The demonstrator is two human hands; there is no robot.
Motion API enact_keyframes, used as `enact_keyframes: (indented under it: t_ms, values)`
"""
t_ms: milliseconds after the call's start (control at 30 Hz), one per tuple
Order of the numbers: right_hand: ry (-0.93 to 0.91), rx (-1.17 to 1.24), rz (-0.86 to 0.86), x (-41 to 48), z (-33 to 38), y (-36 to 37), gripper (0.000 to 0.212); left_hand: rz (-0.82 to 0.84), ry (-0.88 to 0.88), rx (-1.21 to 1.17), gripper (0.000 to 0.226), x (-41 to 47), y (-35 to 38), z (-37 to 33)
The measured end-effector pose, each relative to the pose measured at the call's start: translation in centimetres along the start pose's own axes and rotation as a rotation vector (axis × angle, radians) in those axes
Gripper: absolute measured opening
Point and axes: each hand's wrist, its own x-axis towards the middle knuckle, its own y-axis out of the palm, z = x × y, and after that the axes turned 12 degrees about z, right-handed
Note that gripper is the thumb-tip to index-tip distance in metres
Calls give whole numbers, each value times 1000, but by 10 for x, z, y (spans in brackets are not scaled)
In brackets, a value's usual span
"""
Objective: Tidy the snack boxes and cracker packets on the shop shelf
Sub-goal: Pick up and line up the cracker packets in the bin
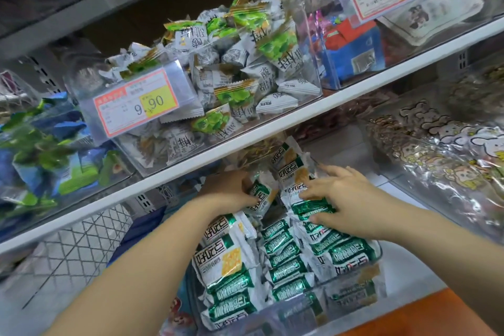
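While on packets (286,262) — left hand (226,189), right hand (341,199).

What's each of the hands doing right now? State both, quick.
Left hand: grips a tilted cracker packet.
Right hand: open, fingers spread, pressing on the stacked packets.

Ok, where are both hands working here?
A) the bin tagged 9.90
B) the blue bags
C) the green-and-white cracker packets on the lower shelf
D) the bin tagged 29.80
C: the left hand grips one of the cracker packets and the right hand rests spread on others.
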Motion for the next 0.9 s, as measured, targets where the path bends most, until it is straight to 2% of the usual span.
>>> enact_keyframes:
  t_ms: [100,233,400,567,733,900]
  values:
    - [-1,17,-10,1,1,0,49,-4,36,91,44,2,-3,0]
    - [2,35,-21,1,2,0,49,43,110,251,35,9,-5,-10]
    - [-2,36,-32,2,1,1,49,143,228,238,36,28,1,-13]
    - [-14,55,-36,5,-2,2,48,236,249,288,47,45,10,-8]
    - [-22,63,-45,8,-5,3,45,221,287,284,41,49,12,-3]
    - [-28,82,-52,8,-6,3,45,269,291,260,55,53,9,4]
